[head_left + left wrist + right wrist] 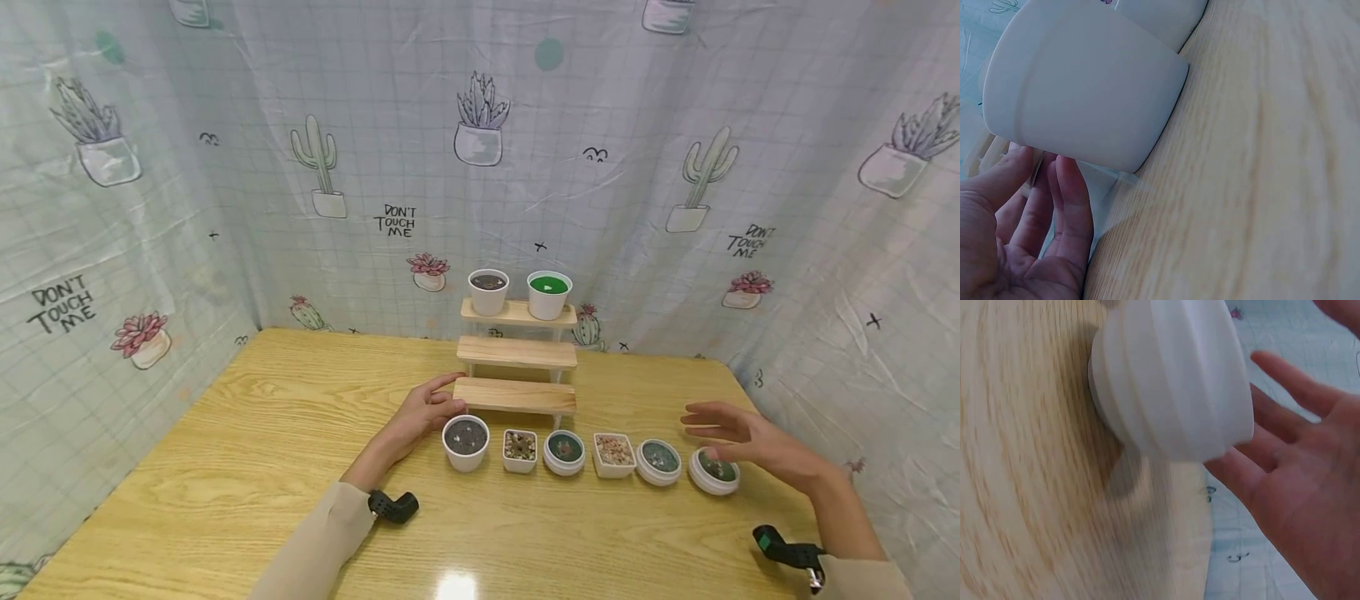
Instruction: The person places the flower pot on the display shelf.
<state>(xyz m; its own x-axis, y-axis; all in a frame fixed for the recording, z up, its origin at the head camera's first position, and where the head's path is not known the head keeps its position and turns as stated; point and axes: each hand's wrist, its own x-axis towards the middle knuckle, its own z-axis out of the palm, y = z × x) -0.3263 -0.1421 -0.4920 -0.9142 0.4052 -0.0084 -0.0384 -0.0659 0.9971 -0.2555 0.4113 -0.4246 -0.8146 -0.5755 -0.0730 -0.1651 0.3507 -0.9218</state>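
In the head view my left hand [422,419] holds the left end of the lowest step of a small wooden tiered stand [517,393], thumb in front and fingers behind. The left wrist view shows thumb and fingers [1075,194] closed around the stand's end, partly hidden by a white pot [1091,87]. That dark-soil pot [465,460] stands just in front of the left hand. My right hand [757,440] hovers with spread fingers over a ridged round white pot [715,483] with a dark green filling, at the right end of the row. Nothing is in its grasp.
Between the end pots stand a square pebble pot [520,462], a round pot [564,463], another square pot [614,467] and a round pot [658,473]. A dark-filled cup [489,302] and a green-filled cup [547,307] occupy the top step. A printed curtain [360,275] backs the table.
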